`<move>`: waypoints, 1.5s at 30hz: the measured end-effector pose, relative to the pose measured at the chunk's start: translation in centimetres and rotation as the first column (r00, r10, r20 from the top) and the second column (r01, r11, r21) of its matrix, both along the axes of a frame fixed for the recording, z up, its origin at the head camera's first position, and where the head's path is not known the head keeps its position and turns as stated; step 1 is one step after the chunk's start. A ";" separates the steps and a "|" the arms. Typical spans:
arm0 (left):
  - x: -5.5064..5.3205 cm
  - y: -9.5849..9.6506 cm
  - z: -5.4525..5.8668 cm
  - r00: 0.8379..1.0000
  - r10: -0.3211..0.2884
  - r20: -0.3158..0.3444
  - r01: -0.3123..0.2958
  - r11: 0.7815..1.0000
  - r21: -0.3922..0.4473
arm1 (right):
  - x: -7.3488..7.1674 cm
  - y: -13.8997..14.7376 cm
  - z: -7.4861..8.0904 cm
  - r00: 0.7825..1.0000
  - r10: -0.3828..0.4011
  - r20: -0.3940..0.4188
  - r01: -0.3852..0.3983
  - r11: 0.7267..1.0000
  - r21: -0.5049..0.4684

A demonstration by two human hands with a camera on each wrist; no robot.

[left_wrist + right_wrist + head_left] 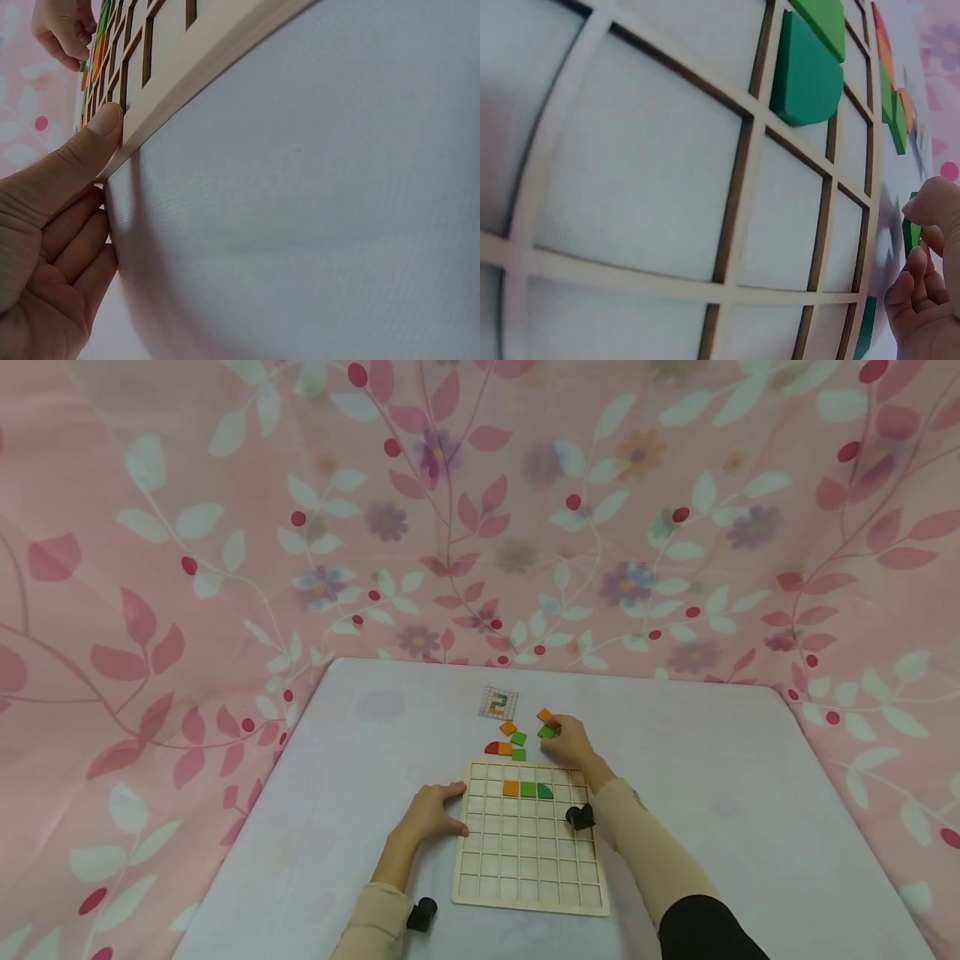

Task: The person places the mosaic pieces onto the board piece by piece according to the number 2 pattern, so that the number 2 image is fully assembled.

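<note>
My right hand is beyond the far right corner of a wooden grid board, pinching a green square tile between thumb and fingers. My left hand rests against the board's left edge. In the left wrist view its thumb touches the rim, with the other fingers lower beside it. On the board, an orange square tile, a green square tile and a dark green tile with one rounded corner sit side by side in one row.
Past the board's far edge lie a red rounded tile, loose orange tiles and green tiles. Another orange tile is just beyond my right hand. A pattern card lies farther back on the white-covered table. Floral cloth hangs behind.
</note>
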State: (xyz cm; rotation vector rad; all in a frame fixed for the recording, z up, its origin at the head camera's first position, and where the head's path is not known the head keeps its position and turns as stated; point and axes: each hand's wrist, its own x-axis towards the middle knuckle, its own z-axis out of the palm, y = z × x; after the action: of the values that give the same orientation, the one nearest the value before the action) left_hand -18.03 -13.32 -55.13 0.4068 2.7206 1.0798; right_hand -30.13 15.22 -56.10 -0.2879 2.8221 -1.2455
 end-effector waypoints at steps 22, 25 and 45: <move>-0.1 0.1 0.0 1.000 0.009 0.015 -0.009 1.000 0.005 | 8.8 0.6 0.0 0.965 0.229 -0.132 -0.233 0.972 -0.014; -0.1 0.1 0.0 1.000 0.008 0.021 -0.008 1.000 0.008 | 9.5 0.3 -0.2 0.953 0.266 -0.143 -0.262 0.964 0.045; -0.1 0.1 -0.3 1.000 0.000 0.002 0.000 1.000 0.009 | 13.3 -0.8 -1.0 0.895 0.301 -0.330 -0.216 0.938 0.272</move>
State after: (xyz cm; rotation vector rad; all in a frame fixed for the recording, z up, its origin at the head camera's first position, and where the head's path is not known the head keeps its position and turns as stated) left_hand -18.09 -13.27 -55.46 0.4073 2.7146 1.0929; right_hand -16.86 14.39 -57.06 -0.9440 3.0500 -0.8763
